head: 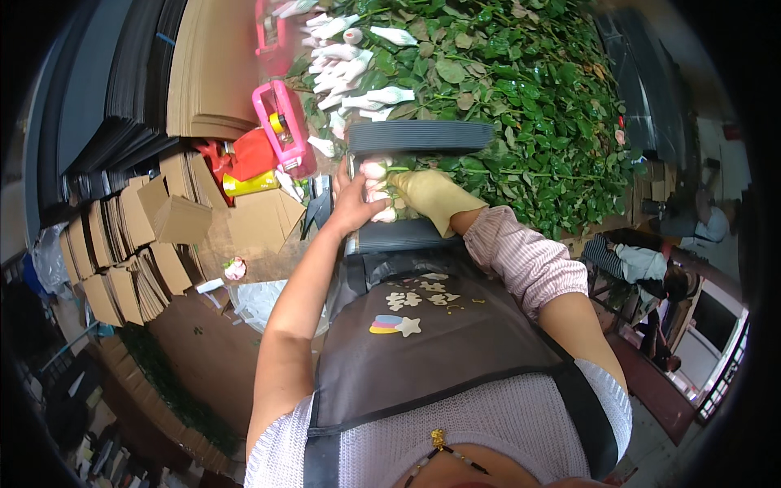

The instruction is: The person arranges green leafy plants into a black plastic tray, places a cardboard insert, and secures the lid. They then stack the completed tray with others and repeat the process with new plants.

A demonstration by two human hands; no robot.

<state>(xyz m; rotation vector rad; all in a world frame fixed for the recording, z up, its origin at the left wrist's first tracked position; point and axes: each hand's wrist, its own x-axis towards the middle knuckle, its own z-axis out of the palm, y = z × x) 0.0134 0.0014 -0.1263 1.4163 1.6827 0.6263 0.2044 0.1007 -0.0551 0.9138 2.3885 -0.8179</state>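
Note:
Several pale pink roses [383, 210] lie in a row in front of me, between an upright dark ribbed board [421, 136] and a dark flat-topped edge [406, 235] near my apron. My bare left hand [354, 198] rests at the blooms' left side, with its thumb and fingers against them. From the right, my right hand [421, 190], in a yellow glove, reaches to the stems just behind the flower heads; its fingertips are partly hidden, and whether they grip a stem does not show.
Leafy rose stems [537, 122] pile up beyond the board, with white net-sleeved buds [341, 61] at their left. A pink tape dispenser [284, 128], scissors [316, 207], cardboard pieces [262, 219] and a bowl of white pieces [262, 305] are on my left. People [640, 265] are far right.

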